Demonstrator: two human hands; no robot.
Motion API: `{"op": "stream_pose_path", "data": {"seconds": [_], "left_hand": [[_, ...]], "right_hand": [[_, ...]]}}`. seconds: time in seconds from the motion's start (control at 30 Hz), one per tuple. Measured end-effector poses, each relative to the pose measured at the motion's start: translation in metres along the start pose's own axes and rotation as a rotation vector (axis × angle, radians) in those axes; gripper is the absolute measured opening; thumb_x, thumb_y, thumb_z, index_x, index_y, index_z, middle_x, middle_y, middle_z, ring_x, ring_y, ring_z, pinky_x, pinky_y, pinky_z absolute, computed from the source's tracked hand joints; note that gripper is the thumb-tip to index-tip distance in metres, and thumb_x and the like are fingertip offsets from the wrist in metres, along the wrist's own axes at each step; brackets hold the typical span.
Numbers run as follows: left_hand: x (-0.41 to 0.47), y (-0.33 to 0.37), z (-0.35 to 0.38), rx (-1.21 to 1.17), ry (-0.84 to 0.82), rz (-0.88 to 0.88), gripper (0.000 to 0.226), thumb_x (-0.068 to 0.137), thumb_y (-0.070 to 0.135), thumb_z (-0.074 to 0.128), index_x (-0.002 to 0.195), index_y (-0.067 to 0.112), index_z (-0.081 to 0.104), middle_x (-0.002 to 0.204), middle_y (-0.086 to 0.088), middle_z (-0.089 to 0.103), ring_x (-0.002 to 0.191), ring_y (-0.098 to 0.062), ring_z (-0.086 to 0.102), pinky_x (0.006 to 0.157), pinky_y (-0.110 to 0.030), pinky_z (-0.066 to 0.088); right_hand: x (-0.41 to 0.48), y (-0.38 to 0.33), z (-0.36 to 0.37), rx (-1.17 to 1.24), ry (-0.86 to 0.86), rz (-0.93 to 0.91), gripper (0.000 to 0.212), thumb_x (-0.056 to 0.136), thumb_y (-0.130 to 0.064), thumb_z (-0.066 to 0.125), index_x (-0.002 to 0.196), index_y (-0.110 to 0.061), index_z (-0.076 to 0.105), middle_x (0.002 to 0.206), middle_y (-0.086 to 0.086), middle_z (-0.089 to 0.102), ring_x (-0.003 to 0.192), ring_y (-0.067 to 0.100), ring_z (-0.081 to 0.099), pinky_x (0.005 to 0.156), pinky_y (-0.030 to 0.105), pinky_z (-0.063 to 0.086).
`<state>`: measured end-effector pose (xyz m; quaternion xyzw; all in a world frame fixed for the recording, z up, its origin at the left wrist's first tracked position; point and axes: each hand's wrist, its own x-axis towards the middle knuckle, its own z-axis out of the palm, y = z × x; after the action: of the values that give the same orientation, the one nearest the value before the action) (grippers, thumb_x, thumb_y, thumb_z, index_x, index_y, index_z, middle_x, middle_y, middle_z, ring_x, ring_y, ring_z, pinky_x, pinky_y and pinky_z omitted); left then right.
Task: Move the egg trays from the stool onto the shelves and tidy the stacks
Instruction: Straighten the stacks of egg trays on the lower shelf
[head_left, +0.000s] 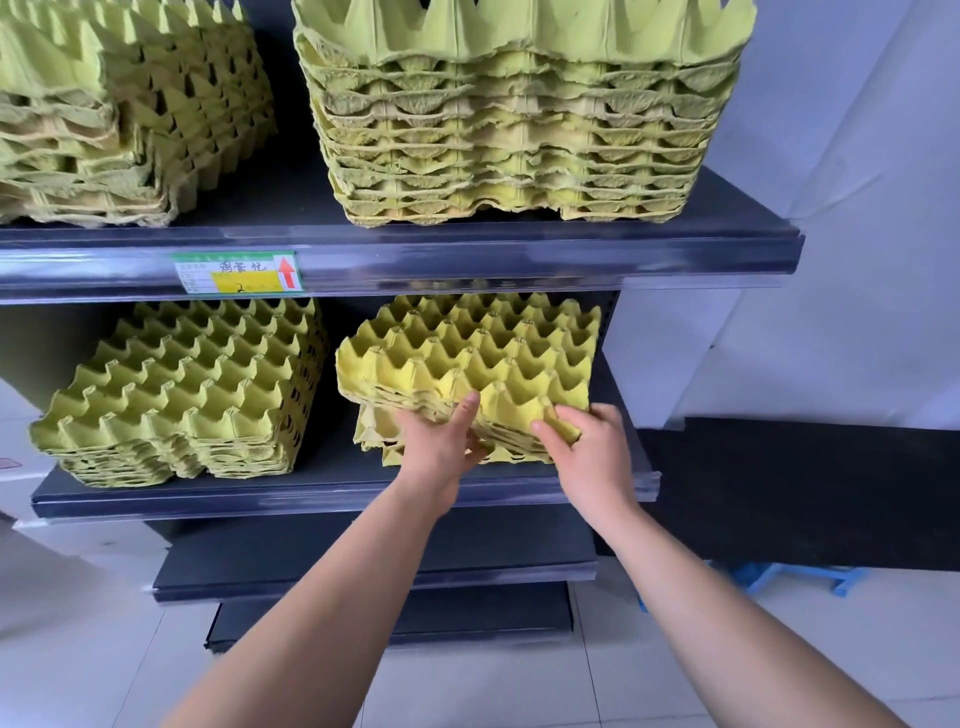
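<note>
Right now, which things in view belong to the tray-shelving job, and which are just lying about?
Job: left hand and right hand gripping the lower right stack; lower left stack; upper left stack; upper right stack; shelves.
Lying about: price label; blue object on floor.

I'm taking the price label on the front edge of the upper shelf as my mark. Above and left of it, the upper left stack is sitting on that shelf, and above and right of it the upper right stack. Under the label, on the middle shelf, the lower left stack is lying just below and the lower right stack further right. My left hand and right hand are gripping that stack's front edge, side by side. The lower shelves are lying further down still.
</note>
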<state>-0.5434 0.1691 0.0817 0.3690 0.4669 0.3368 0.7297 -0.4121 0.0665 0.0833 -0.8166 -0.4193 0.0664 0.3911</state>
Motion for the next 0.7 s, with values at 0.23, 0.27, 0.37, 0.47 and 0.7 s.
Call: {"op": "stream_pose_path", "data": {"seconds": [0.23, 0.27, 0.37, 0.47, 0.7], "left_hand": [[-0.008, -0.002, 0.014, -0.033, -0.022, -0.118, 0.076, 0.084, 0.023, 0.074, 0.136, 0.026, 0.018, 0.128, -0.019, 0.055, 0.110, -0.043, 0.058, 0.080, -0.058, 0.055], [-0.008, -0.001, 0.014, -0.026, 0.007, -0.112, 0.081, 0.082, 0.020, 0.076, 0.138, 0.024, 0.017, 0.129, -0.019, 0.053, 0.108, -0.042, 0.059, 0.076, -0.057, 0.056], [-0.004, 0.001, 0.014, -0.021, 0.063, -0.060, 0.078, 0.076, 0.010, 0.079, 0.130, 0.017, 0.023, 0.126, -0.020, 0.052, 0.102, -0.039, 0.062, 0.064, -0.054, 0.059], [-0.002, 0.001, 0.012, -0.042, 0.086, -0.064, 0.067, 0.077, 0.004, 0.078, 0.120, 0.015, 0.027, 0.119, -0.020, 0.055, 0.098, -0.037, 0.065, 0.066, -0.049, 0.060], [0.002, 0.008, 0.000, -0.140, -0.042, 0.003, 0.095, 0.078, -0.004, 0.074, 0.141, 0.030, 0.012, 0.119, -0.023, 0.058, 0.102, -0.040, 0.065, 0.081, -0.059, 0.054]], "right_hand": [[-0.014, -0.002, 0.005, -0.045, -0.119, -0.137, 0.040, 0.094, -0.036, 0.054, 0.131, -0.022, 0.056, 0.124, 0.005, 0.038, 0.095, 0.022, 0.059, 0.084, 0.023, 0.043], [-0.015, -0.001, 0.004, -0.060, -0.139, -0.167, 0.040, 0.095, -0.036, 0.051, 0.134, -0.024, 0.053, 0.123, 0.004, 0.038, 0.093, 0.023, 0.060, 0.084, 0.027, 0.046], [-0.014, 0.003, -0.005, -0.092, -0.207, -0.230, 0.049, 0.099, -0.037, 0.043, 0.146, -0.036, 0.030, 0.118, 0.001, 0.039, 0.085, 0.018, 0.059, 0.079, 0.032, 0.050], [-0.009, 0.012, -0.014, -0.004, -0.247, -0.221, 0.060, 0.098, -0.040, 0.041, 0.148, -0.041, 0.009, 0.121, -0.001, 0.045, 0.093, 0.015, 0.058, 0.082, 0.033, 0.050], [0.007, 0.023, -0.029, -0.025, -0.205, -0.268, 0.056, 0.096, -0.021, 0.051, 0.147, -0.026, 0.029, 0.134, 0.000, 0.042, 0.097, 0.006, 0.054, 0.086, 0.027, 0.049]]}}
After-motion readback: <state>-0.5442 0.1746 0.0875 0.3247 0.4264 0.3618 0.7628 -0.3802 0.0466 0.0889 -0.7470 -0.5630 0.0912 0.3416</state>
